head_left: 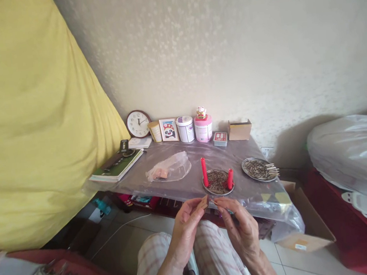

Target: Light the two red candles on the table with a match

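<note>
At six o'clock, the left hand is grasping a small box; the right hand is pinching a thin stick near it. At one o'clock from them, two candles are standing on a plate; a forward nudge could topple one.

**Small tan cardboard box and thin pale stick held close together**

The left hand grips the box; the right hand, just beside it, pinches the stick. Beyond them, two red wax candles stand upright on a round metal plate near the tabletop's near edge. To the right, a round silver plate carries many slender sticks.
</note>
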Demonstrator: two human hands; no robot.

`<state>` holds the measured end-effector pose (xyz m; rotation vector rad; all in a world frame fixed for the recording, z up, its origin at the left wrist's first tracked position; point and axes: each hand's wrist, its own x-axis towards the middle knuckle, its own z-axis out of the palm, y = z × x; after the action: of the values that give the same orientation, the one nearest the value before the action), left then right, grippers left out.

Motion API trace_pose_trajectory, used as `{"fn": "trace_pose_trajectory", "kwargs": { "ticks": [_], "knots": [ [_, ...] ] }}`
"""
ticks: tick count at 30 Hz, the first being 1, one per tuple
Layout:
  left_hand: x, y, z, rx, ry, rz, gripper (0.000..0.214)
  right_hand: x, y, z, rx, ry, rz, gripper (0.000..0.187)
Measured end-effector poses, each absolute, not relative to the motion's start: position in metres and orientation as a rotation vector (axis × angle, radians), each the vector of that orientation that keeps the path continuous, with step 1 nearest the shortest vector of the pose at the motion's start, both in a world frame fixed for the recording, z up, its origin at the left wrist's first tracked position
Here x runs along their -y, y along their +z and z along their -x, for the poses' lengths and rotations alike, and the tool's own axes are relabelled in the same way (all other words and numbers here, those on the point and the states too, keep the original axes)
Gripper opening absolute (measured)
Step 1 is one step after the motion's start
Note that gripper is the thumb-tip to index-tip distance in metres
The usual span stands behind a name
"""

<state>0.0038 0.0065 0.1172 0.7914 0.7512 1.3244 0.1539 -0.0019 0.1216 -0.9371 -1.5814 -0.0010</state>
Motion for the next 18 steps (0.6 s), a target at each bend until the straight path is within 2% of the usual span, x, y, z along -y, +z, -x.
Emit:
{"fn": "trace_pose_trajectory", "kwargs": {
  "ticks": [8, 12, 15, 18],
  "knots": [
    [-0.01, 0.113, -0.004, -0.782, 1.341, -0.781, 0.032, -0.004, 0.122, -0.158, 1.545, -0.042, 0.966, 0.016],
    [-0.012, 0.114, -0.005, -0.784, 1.348, -0.744, 0.032, 0.004, 0.124, -0.16, 1.516, -0.019, 0.873, 0.023],
    [-0.012, 0.12, -0.005, -0.782, 1.346, -0.75, 0.033, -0.014, 0.105, -0.161, 1.71, -0.08, 0.878, 0.017],
    [-0.009, 0.124, -0.004, -0.806, 1.33, -0.759, 0.034, -0.042, 0.081, -0.168, 1.613, -0.206, 1.122, 0.026]
  ]
}}
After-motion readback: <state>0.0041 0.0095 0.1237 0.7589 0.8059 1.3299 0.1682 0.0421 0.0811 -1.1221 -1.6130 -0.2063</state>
